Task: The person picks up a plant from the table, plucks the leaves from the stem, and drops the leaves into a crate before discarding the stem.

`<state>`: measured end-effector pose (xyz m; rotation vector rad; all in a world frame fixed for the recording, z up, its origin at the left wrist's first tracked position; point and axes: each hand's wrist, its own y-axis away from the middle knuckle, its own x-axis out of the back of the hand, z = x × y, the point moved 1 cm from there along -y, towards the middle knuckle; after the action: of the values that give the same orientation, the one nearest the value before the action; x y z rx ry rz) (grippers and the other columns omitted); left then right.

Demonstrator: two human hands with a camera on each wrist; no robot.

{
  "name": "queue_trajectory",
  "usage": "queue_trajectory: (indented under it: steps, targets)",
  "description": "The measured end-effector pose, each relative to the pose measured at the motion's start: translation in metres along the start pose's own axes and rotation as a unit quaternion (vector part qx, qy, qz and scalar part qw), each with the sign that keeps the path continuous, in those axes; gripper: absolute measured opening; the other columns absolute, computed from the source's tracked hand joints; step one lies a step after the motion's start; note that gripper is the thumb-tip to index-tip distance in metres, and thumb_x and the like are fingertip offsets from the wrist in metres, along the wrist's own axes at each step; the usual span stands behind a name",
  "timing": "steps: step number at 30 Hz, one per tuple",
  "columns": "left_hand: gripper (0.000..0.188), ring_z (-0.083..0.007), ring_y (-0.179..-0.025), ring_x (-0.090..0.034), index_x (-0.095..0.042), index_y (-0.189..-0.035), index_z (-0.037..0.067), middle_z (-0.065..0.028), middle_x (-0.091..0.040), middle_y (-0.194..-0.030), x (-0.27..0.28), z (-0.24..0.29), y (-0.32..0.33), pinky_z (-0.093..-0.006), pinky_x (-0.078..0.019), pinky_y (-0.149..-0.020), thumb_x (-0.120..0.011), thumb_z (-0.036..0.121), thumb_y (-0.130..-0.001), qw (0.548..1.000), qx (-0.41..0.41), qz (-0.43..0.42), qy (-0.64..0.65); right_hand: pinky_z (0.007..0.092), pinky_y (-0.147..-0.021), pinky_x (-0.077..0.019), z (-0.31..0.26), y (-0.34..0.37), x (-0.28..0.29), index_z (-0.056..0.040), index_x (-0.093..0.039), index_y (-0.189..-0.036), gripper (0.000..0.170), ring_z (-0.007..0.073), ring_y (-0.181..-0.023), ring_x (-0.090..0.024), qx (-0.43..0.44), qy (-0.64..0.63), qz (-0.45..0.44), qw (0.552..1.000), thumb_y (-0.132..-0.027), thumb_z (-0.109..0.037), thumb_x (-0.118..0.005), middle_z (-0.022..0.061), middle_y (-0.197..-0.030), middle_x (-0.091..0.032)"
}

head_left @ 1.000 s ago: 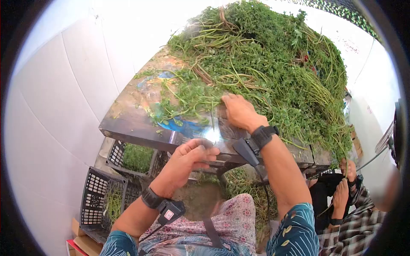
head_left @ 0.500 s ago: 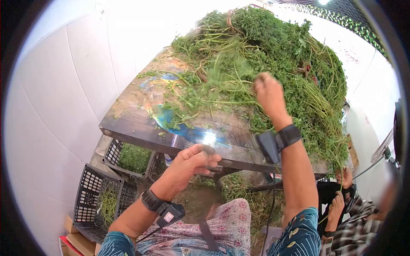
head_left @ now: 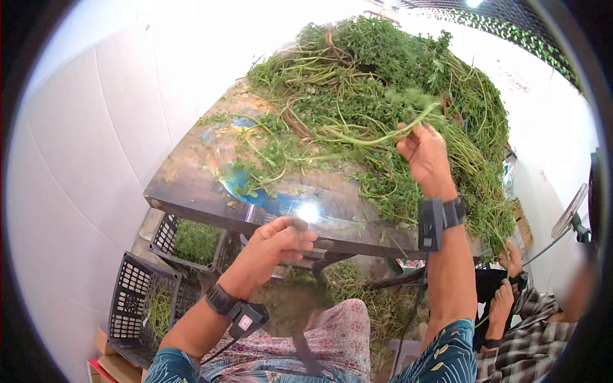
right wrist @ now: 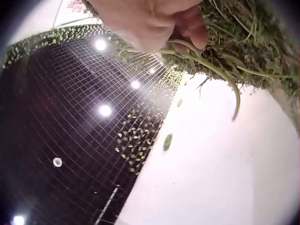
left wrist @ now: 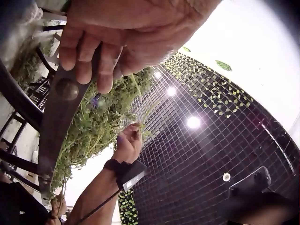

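Note:
In the head view, the right hand [head_left: 426, 156] pinches a long green stem [head_left: 383, 139] with leaves at its upper end, above the heap of greens [head_left: 408, 76]. The right wrist view shows this stem [right wrist: 213, 68] running out from under the fingers of the right hand [right wrist: 150, 23]. Near the table's front edge, the left hand [head_left: 271, 249] hangs with loosely bent fingers and a dark patch at a fingertip; no stem shows in it. Seen from the left wrist, its fingers [left wrist: 84, 58] point down beside the table edge [left wrist: 61, 108].
Loose sprigs [head_left: 262, 166] lie on the table [head_left: 191, 166]. Black crates [head_left: 131, 300] with greens stand below at the left. More greens [head_left: 364, 287] lie on the floor under the table. Another person's hands [head_left: 501, 303] hold a stem at the lower right.
The right hand has moved from the table's front area up and to the right, and a stem has come up in it. The left hand has stayed almost in place.

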<state>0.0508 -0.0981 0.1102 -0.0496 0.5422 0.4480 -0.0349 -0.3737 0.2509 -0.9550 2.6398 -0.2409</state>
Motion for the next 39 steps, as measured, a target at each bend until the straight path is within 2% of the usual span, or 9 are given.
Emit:
queue_trajectory:
  steps: [9, 11, 14, 17, 25, 28, 29, 32, 39]
  targets:
    - [0.029, -0.0271, -0.095, -0.061, -0.048, -0.115, 0.003, -0.0201, -0.057, -0.112, -0.006, 0.003, 0.006, -0.0343, -0.0508, -0.079, -0.045, 0.021, -0.093, 0.998, -0.017, -0.049, 0.047, 0.0196, -0.046, -0.0482, 0.010, 0.071, -0.035, -0.0034, -0.049, -0.096, 0.014, 0.0100, -0.060, -0.058, -0.041, 0.029, -0.087, 0.995, -0.091, -0.016, -0.047, 0.0077, -0.081, -0.062]
    - [0.033, -0.0276, -0.096, -0.060, -0.046, -0.118, 0.002, -0.0211, -0.056, -0.113, -0.003, 0.001, 0.004, -0.0344, -0.0508, -0.079, -0.044, 0.024, -0.094, 0.994, -0.014, -0.076, 0.080, 0.0201, -0.048, -0.0482, 0.014, 0.093, -0.040, -0.0029, -0.050, -0.096, 0.014, 0.0099, -0.061, -0.058, -0.058, 0.061, -0.147, 0.986, -0.091, -0.016, -0.047, 0.0071, -0.080, -0.061]
    - [0.042, -0.0277, -0.097, -0.060, -0.044, -0.121, -0.001, -0.0209, -0.057, -0.111, -0.007, 0.000, 0.011, -0.0357, -0.0496, -0.081, -0.044, 0.031, -0.093, 0.994, 0.014, -0.103, -0.034, 0.0204, -0.052, -0.0471, 0.024, 0.127, -0.047, -0.0025, -0.051, -0.096, 0.015, 0.0092, -0.062, -0.057, -0.064, 0.086, -0.194, 0.975, -0.090, -0.015, -0.048, 0.0056, -0.079, -0.061]
    - [0.038, -0.0227, -0.096, -0.060, -0.049, -0.116, -0.002, -0.0163, -0.060, -0.108, -0.011, -0.001, 0.030, -0.0325, -0.0482, -0.083, -0.043, 0.028, -0.094, 0.986, 0.017, -0.158, 0.049, 0.0205, -0.055, -0.0455, 0.035, 0.150, -0.043, -0.0025, -0.053, -0.095, 0.015, 0.0082, -0.063, -0.055, -0.076, 0.107, -0.211, 0.969, -0.090, -0.015, -0.048, 0.0040, -0.078, -0.061]
    - [0.031, -0.0146, -0.094, -0.057, -0.048, -0.115, -0.003, -0.0111, -0.060, -0.103, -0.022, 0.007, 0.066, -0.0280, -0.0458, -0.082, -0.051, 0.013, -0.089, 0.965, -0.083, -0.058, -0.241, 0.0206, -0.061, -0.0449, 0.051, 0.191, -0.042, 0.0020, -0.050, -0.111, 0.028, 0.0062, -0.072, -0.055, -0.098, 0.113, -0.229, 0.962, -0.085, -0.007, -0.052, 0.0051, -0.090, -0.062]
    - [0.027, -0.0118, -0.087, -0.057, -0.049, -0.111, -0.002, -0.0080, -0.060, -0.098, -0.036, -0.012, 0.065, -0.0249, -0.0465, -0.077, -0.053, 0.008, -0.087, 0.982, -0.118, -0.001, -0.147, 0.0213, -0.062, -0.0460, 0.061, 0.212, -0.055, 0.0017, -0.050, -0.107, 0.025, 0.0075, -0.072, -0.055, -0.092, 0.049, -0.217, 0.971, -0.084, -0.007, -0.054, 0.0057, -0.089, -0.061]
    - [0.021, -0.0074, -0.076, -0.055, -0.050, -0.105, -0.001, -0.0044, -0.060, -0.090, -0.036, -0.013, 0.066, -0.0208, -0.0461, -0.067, -0.055, 0.008, -0.086, 0.986, -0.102, 0.015, -0.134, 0.0205, -0.060, -0.0451, 0.063, 0.218, -0.056, 0.0009, -0.051, -0.104, 0.022, 0.0071, -0.070, -0.055, -0.088, 0.036, -0.204, 0.974, -0.085, -0.008, -0.054, 0.0052, -0.087, -0.061]
    - [0.018, -0.0053, -0.070, -0.053, -0.051, -0.102, -0.001, -0.0016, -0.058, -0.084, -0.037, -0.019, 0.075, -0.0190, -0.0443, -0.060, -0.054, 0.009, -0.087, 0.985, -0.077, 0.073, -0.137, 0.0203, -0.059, -0.0450, 0.070, 0.230, -0.051, 0.0005, -0.053, -0.102, 0.020, 0.0070, -0.069, -0.055, -0.088, 0.037, -0.173, 0.980, -0.085, -0.010, -0.055, 0.0043, -0.086, -0.061]
    - [0.016, -0.0043, -0.070, -0.053, -0.052, -0.099, 0.002, 0.0016, -0.056, -0.081, -0.036, -0.043, 0.091, -0.0191, -0.0444, -0.056, -0.055, 0.007, -0.084, 0.991, -0.068, 0.039, -0.113, 0.0208, -0.062, -0.0457, 0.082, 0.248, -0.032, 0.0003, -0.055, -0.103, 0.020, 0.0065, -0.076, -0.055, -0.072, 0.052, -0.145, 0.985, -0.084, -0.008, -0.056, 0.0019, -0.090, -0.061]
